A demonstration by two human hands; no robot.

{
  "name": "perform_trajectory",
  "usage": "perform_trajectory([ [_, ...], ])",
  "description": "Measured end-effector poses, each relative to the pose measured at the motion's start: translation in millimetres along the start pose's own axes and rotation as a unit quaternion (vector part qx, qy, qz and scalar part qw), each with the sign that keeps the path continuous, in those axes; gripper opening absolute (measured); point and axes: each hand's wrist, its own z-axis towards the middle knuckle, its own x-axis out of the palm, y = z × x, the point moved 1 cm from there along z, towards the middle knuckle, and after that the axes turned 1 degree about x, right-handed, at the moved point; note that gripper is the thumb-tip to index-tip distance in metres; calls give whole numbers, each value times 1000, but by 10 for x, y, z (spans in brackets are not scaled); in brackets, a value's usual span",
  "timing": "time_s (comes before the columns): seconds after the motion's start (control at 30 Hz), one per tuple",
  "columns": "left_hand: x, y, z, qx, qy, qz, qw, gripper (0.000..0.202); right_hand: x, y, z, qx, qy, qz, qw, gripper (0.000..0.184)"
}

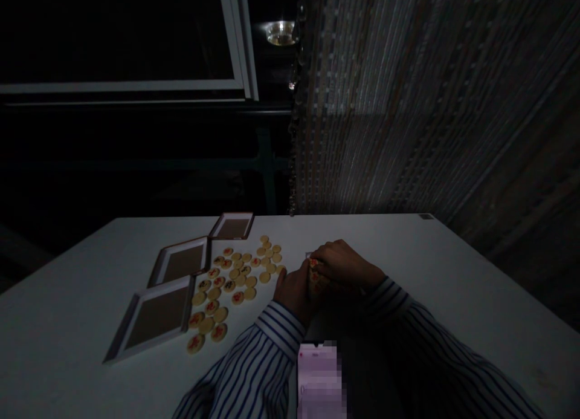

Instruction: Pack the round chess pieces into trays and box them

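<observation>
We squeeze a stack of round game pieces (316, 278) between our left hand (293, 292) and right hand (345, 263), fingers curled tight around it, mid-table (453, 268). We seem to be gathering. Next, the loose pieces (229, 283) beside the trays (167, 313) need a gentle pinch.

There are three square trays (183, 263) on one desk (453, 274). More than thirty round pieces (234, 274) lie loose, too dim to count exactly. There is one phone (319, 376).
</observation>
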Motion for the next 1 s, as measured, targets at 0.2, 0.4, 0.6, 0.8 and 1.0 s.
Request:
perform_trajectory([
  [0.2,23,9,-1,3,3,14,1000,69,4,3,-8,4,9,-5,1000,30],
  [0.4,20,7,2,3,17,36,999,64,7,7,-16,-1,14,-5,1000,28],
  [0.6,-19,-39,-1,2,13,38,999,62,-6,17,-5,13,35,-18,999,27],
  [0.8,-7,-19,-1,10,5,15,1000,62,-25,16,-18,11,33,-16,999,25],
  [1.0,28,21,1,8,7,21,1000,67,-28,6,-21,2,26,-13,1000,23],
])
